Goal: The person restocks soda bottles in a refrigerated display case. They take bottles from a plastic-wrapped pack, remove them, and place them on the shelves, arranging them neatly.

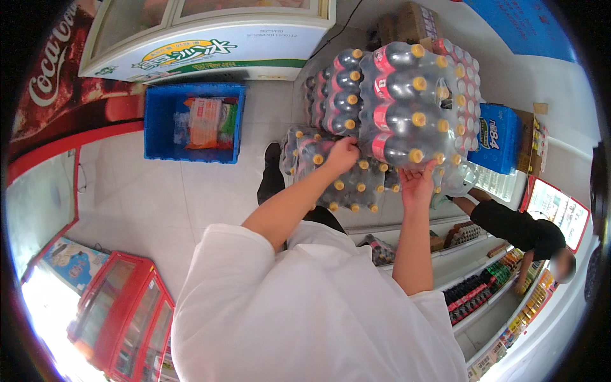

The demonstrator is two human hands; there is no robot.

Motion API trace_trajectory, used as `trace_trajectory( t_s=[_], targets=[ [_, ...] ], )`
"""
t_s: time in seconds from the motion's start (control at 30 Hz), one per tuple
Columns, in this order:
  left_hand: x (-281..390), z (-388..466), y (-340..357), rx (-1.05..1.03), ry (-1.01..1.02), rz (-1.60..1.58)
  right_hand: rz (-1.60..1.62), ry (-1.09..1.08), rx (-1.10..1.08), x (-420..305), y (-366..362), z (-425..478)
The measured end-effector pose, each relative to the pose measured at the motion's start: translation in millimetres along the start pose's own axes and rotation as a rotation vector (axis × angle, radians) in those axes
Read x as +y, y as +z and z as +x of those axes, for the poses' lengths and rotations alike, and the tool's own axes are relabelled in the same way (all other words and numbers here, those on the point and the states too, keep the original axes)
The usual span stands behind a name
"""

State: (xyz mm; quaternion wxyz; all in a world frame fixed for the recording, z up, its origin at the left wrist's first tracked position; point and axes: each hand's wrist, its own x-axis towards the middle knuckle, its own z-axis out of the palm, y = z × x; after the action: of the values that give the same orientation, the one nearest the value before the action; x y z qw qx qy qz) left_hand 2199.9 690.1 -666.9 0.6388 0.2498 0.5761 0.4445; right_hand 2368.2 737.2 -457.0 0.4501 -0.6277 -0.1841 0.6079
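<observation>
Stacked shrink-wrapped packs of dark cola bottles with yellow caps stand before me. My left hand [343,155] is at the lower left corner of the upper pack of cola bottles [401,100], its fingers curled at the wrap; whether they grip it cannot be told. My right hand [417,184] touches that pack's near edge from below, palm up, fingertips at the plastic beside a cap. Under and nearer to me lie lower packs of cola bottles [355,188]. Another pack [344,95] stands at the left of the upper one.
A blue plastic crate [149,124] with packaged goods sits on the floor at left, below a chest freezer [200,52]. Behind the stack are cans [465,86] and a blue carton [496,138]. At right, a person in black [520,224] bends by drink shelves [477,286].
</observation>
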Motion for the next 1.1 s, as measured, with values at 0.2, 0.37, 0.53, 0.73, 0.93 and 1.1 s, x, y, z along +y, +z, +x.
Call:
trace_trajectory(
  t_s=[0.2,0.37,0.53,0.73,0.93,1.1],
  targets=[
    [16,-91,-108,0.510,-0.083,-0.219,-0.233,-0.126,-0.054,21,-29,-2],
    [-73,-128,-117,0.255,-0.329,-0.003,-1.151,-0.321,-0.191,95,-101,29],
    [-109,-132,-88,0.371,-0.036,-0.092,-1.139,0.101,-0.129,174,-191,78],
    [-104,-101,-112,0.332,-0.309,-0.237,-0.800,0.253,0.017,156,-146,66],
    [-75,-94,-103,0.384,-0.369,-0.172,-0.676,0.045,0.108,172,-141,77],
    [-82,-127,-103,0.328,-0.346,-0.339,-0.679,0.021,-0.007,174,-179,72]
  ],
)
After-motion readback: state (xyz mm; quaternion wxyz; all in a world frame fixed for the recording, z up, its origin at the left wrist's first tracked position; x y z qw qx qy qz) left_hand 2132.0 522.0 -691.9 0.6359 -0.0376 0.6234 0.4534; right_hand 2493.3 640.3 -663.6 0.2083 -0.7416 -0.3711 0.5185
